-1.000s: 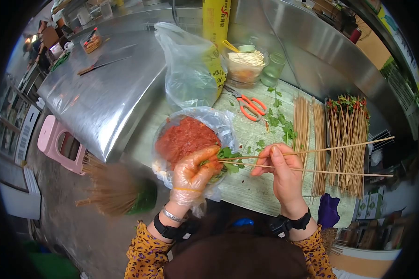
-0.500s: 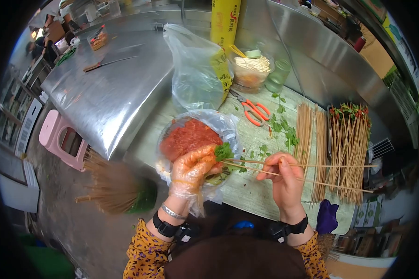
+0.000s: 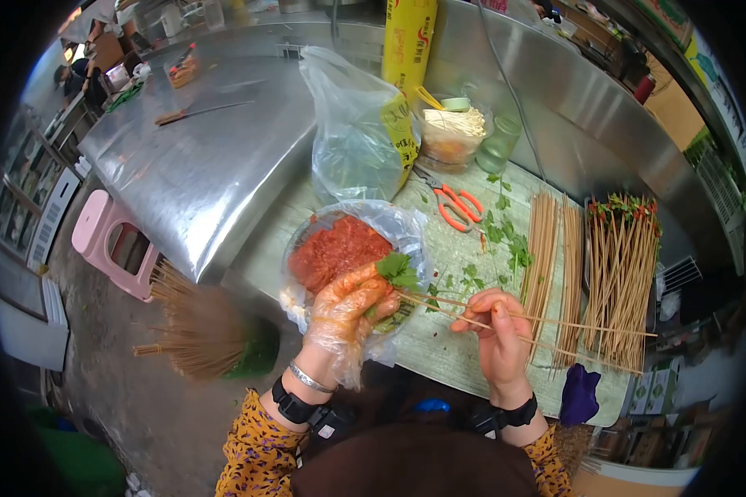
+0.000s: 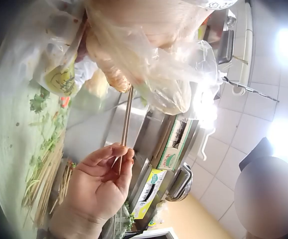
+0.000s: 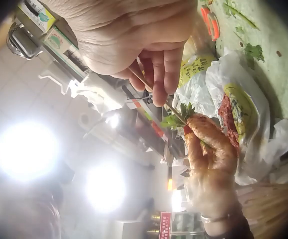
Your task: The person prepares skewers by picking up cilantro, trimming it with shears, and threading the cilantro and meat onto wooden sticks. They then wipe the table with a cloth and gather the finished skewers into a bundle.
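Note:
In the head view, my left hand (image 3: 340, 313), in a clear plastic glove smeared orange-red, holds a green coriander sprig (image 3: 396, 269) with curled fingers. My bare right hand (image 3: 504, 344) pinches two thin bamboo skewers (image 4: 127, 114) between thumb and fingers. Their tips meet the gloved fingers beside the leaves, and their long ends stick out to the right. In the right wrist view a bit of red shows at the leaves; the gloved fingers hide the rest. Below the left hand sits a bowl lined with a plastic bag (image 3: 413, 228), heaped with red seasoned meat (image 3: 336, 248).
Bare skewers (image 3: 541, 248) lie right of loose coriander (image 3: 518, 250); filled skewers (image 3: 622, 273) stand beyond. Orange-handled pliers (image 3: 457, 207), a tub of white enoki mushrooms (image 3: 454, 124) and a green glass (image 3: 499, 145) are behind. A purple cloth (image 3: 580, 395) lies at the front edge.
The skewers' far ends have swung down toward the front, and the right hand has dropped slightly. The coriander leaves now stand up above the left fingers. The camera view has shifted a little.

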Motion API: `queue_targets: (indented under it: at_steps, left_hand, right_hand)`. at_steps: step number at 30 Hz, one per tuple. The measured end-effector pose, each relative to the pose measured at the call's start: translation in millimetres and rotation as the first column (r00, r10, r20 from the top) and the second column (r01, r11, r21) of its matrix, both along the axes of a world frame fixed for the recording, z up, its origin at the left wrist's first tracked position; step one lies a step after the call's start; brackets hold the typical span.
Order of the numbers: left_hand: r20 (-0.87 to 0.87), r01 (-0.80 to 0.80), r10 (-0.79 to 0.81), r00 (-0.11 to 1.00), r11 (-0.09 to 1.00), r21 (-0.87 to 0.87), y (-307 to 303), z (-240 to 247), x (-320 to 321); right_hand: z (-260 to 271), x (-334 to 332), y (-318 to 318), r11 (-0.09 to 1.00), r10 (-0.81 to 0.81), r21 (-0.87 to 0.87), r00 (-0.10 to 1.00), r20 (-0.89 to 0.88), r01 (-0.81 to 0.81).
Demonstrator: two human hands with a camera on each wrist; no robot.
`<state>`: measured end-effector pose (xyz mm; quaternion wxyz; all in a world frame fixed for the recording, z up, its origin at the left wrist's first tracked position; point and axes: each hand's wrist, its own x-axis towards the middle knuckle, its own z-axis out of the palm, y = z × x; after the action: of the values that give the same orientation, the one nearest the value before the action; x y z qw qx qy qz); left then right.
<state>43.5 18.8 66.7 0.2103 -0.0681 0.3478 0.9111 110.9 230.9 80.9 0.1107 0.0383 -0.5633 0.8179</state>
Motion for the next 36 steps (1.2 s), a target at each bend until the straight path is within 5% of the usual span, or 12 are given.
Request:
queue_targets:
  at_steps: [22,30,36]
  left_hand:
    - [0.03,-0.07,0.068,0.997,0.996,0.052,4,-7,0]
    - [-0.15,-0.121,0.109,0.983,0.99,-0.069,10,-14,-3]
    - [-0.298,-0.2,0.143,0.944,0.965,-0.172,15,-18,-1]
  right_hand:
    - [-28,-4,-30,0.971,-0.099,-0.209,0.992,0.077,0.113]
    - [-7,-1,-35,0.936,-0.146,0.292,0.971,-0.187,0.197]
    - [11,-1,-36,0.694,-0.073,0.656,0.935,-0.346,0.297]
